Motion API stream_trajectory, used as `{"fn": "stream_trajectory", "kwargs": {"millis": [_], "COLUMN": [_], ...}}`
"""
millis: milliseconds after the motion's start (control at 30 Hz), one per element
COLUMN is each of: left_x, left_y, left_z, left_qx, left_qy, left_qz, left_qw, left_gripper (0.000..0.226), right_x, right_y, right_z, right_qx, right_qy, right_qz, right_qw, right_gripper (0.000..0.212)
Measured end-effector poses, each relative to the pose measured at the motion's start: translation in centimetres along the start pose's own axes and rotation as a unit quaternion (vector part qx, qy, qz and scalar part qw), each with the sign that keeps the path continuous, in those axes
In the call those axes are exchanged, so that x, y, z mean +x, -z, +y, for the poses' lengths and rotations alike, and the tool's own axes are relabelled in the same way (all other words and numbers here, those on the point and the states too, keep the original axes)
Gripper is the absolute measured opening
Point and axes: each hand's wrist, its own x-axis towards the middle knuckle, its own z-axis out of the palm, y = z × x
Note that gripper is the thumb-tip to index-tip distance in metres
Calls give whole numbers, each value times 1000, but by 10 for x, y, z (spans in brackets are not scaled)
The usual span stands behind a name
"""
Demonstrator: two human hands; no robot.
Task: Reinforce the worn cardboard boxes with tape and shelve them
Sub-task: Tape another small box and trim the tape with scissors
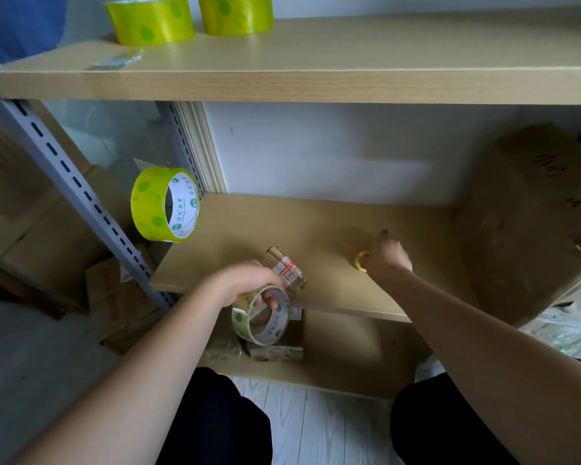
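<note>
A nearly spent tape roll point(260, 315) is held in the left hand point(245, 280), just off the front edge of the middle shelf point(249, 229); the fingers are hooked through its core, so the grip is clenched on the roll. The right hand point(388, 255) rests on the middle shelf near its centre, fingers curled round a small yellowish ring point(362, 260); what that ring is cannot be told. A small taped packet point(287, 271) lies at the shelf's front edge, just beside the left hand.

A worn cardboard box point(524, 223) is seen already on the shelf at its right end, tilted, with torn card and plastic film at its lower right corner. It is judged to be soft and weakened: the walls would likely buckle if squeezed, and the torn corner could rip further. It would best be taken from beneath or by its sounder edges, away from the tear.

A fuller green roll point(165, 204) appears to hang at the shelf's left end, beside the slotted upright point(81, 189). Two more green rolls point(150, 20) are stood near the left end of the upper shelf point(349, 62).

The thin roll is judged light and stiff; its film is slippery, so the grip through the core is the secure one.
</note>
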Motion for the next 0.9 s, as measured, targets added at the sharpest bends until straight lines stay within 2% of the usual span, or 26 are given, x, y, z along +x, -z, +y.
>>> {"fn": "stream_trajectory", "kwargs": {"millis": [67,167,200,267,333,367,400,433,500,567,633,733,900], "left_x": [0,2,3,4,5,6,8,10,11,12,12,13,14], "left_y": [1,4,5,6,7,8,9,10,12,13,13,13,13], "left_z": [-1,-1,-1,0,0,1,1,2,3,5,6,9,10], "left_qx": [12,13,12,16,19,22,26,27,24,20,17,19,11], "left_qy": [-3,0,1,0,3,4,6,8,13,16,23,33,41], "left_qz": [-2,-6,-8,-12,-14,-16,-19,-22,-27,-34,-37,-36,-36], "left_qw": [1000,1000,1000,1000,1000,1000,999,999,999,999,999,999,998], "left_gripper": [18,19,20,21,22,22,21,21,20,20,21,22,22], "right_x": [0,2,2,7,13,12,9,2,-12,-26,-37,-47,-51], "right_y": [4,8,11,18,32,39,43,47,47,42,39,31,19], "right_z": [1,3,6,12,21,25,30,35,44,47,45,35,24], "right_qx": [-11,-36,-37,-66,-50,14,110,201,290,334,351,304,212], "right_qy": [-16,-43,-48,-37,-14,-9,-20,-23,19,53,65,93,119], "right_qz": [1,-5,-11,-58,-150,-221,-302,-376,-485,-556,-603,-648,-681], "right_qw": [1000,998,998,995,987,975,947,904,825,759,713,693,691], "right_gripper": [50,29,30,32,25,18,17,15,13,27,50,73,85]}}
